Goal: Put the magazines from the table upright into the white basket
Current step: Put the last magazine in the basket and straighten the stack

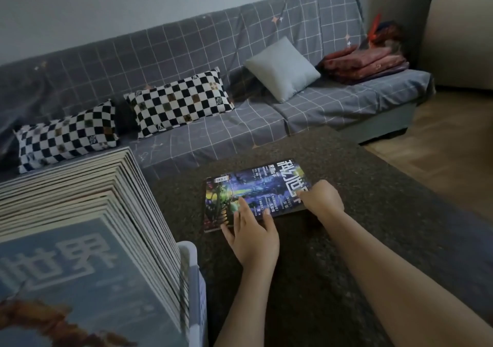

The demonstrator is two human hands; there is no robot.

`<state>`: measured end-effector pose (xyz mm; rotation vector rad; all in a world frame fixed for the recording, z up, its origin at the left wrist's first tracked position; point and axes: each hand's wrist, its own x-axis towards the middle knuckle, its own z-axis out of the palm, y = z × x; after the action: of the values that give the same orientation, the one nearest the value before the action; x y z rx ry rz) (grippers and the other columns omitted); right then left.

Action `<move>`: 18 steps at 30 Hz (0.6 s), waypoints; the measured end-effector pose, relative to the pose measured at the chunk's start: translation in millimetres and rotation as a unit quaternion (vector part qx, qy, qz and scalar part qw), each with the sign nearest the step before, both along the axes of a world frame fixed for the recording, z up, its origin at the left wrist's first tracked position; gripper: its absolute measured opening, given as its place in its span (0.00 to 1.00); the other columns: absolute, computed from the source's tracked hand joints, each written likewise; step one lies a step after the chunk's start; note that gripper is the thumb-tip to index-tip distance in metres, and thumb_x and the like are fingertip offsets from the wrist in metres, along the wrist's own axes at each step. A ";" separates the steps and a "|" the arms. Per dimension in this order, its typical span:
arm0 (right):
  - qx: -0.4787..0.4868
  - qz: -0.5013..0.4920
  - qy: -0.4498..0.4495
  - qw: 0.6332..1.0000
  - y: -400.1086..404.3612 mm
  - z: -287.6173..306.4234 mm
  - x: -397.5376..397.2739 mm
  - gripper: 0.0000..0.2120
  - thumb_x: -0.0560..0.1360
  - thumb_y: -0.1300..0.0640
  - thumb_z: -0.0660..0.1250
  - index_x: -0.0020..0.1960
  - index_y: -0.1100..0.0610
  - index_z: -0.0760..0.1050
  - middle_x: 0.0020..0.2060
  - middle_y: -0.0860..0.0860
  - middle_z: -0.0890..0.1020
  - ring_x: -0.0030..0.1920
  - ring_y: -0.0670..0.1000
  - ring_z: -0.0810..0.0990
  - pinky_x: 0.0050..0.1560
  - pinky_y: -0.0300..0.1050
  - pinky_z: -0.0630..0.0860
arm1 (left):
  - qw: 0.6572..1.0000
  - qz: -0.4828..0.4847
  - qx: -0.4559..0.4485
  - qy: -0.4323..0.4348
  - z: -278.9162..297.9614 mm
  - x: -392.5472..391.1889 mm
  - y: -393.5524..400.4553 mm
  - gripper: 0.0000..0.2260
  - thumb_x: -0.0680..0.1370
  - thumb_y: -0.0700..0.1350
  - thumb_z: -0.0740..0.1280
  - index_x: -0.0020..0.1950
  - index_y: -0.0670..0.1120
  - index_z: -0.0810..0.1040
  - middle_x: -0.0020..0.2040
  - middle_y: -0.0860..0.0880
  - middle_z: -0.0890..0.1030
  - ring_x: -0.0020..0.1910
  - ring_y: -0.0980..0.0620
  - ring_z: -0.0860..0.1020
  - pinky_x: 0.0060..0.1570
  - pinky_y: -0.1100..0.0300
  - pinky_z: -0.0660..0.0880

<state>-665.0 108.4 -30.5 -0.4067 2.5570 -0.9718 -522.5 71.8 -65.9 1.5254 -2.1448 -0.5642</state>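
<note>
Low centre of frame: one magazine [256, 194] flat on dark speckled table [373, 213], colourful cover up; left hand [252, 236] on its near edge, fingers spread and straight, pressing the cover; right hand [321, 200] at the right edge, fingers curled over it, apparently gripping, though fingertips hidden; hands close together, not touching. Lower left: white basket [196, 280], only the rim showing, packed with upright magazines [88, 213], spines fanned toward upper left, a blue cover nearest the lens. Upper half: grey checked sofa [240, 53]; two chequered cushions [178, 103], a plain grey cushion [282, 69], folded red blanket [365, 63] at upper right.
</note>
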 end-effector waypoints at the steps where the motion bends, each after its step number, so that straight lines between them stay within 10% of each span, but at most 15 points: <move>1: -0.025 -0.006 -0.006 1.000 4.2 -0.4 1.6 0.15 0.74 0.50 0.67 0.56 0.58 0.71 0.49 0.55 0.80 0.49 0.55 0.79 0.48 0.51 0.77 | 1.000 -0.002 0.010 0.002 2.2 0.6 2.8 0.31 0.81 0.60 0.50 0.79 0.51 0.42 0.77 0.50 0.62 0.76 0.54 0.57 0.74 0.50 0.35; 6: -0.181 -0.068 -0.066 0.979 51.7 6.0 7.0 0.10 0.75 0.53 0.67 0.55 0.55 0.74 0.39 0.50 0.78 0.36 0.47 0.78 0.31 0.42 0.72 | 0.998 -0.024 0.048 0.042 23.0 10.8 22.1 0.24 0.82 0.58 0.51 0.76 0.52 0.61 0.54 0.51 0.83 0.67 0.54 0.71 0.75 0.50 0.40; 11: -0.264 -0.106 -0.156 0.946 130.8 17.8 5.6 0.10 0.73 0.58 0.70 0.54 0.57 0.78 0.38 0.51 0.80 0.34 0.48 0.77 0.33 0.42 0.73 | 0.984 -0.124 0.069 0.109 39.2 22.1 50.0 0.18 0.82 0.54 0.57 0.69 0.50 0.71 0.64 0.50 0.78 0.61 0.54 0.75 0.64 0.53 0.71; 18: -0.268 -0.101 -0.130 0.949 242.8 24.9 14.0 0.03 0.73 0.59 0.71 0.46 0.56 0.79 0.27 0.52 0.76 0.19 0.44 0.68 0.17 0.34 0.64 | 0.968 -0.239 0.043 -0.058 33.0 38.7 84.1 0.24 0.81 0.57 0.54 0.77 0.52 0.60 0.79 0.50 0.55 0.78 0.51 0.48 0.73 0.42 0.39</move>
<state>-651.0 351.2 -5.6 -0.1386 2.0998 -1.6808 -483.8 155.9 -32.9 1.0977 -2.6282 -0.7456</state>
